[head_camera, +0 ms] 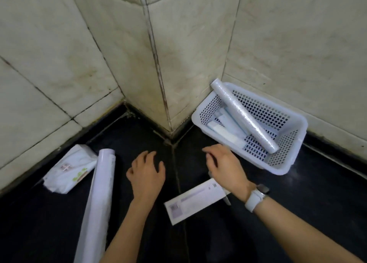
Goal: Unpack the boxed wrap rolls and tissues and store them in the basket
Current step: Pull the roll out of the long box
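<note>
A white perforated basket (pixel 286 164) stands on the dark floor against the right wall. A clear wrap roll (pixel 243 116) lies slanted across it, one end over the rim, above pale flat packs (pixel 224 132). A long white roll (pixel 99 199) lies on the floor at the left, next to a soft tissue pack (pixel 68 169). A flat white box (pixel 195 201) with printed codes lies near the middle. My left hand (pixel 148 173) hovers open, holding nothing. My right hand (pixel 226 167), a white watch on its wrist, hovers open above the box's far end.
Tiled walls meet in a jutting corner (pixel 158 74) just behind the hands. A thin metallic object (pixel 227 200) pokes out under my right wrist beside the box. Dark bare floor (pixel 297 213) stretches to the right and front.
</note>
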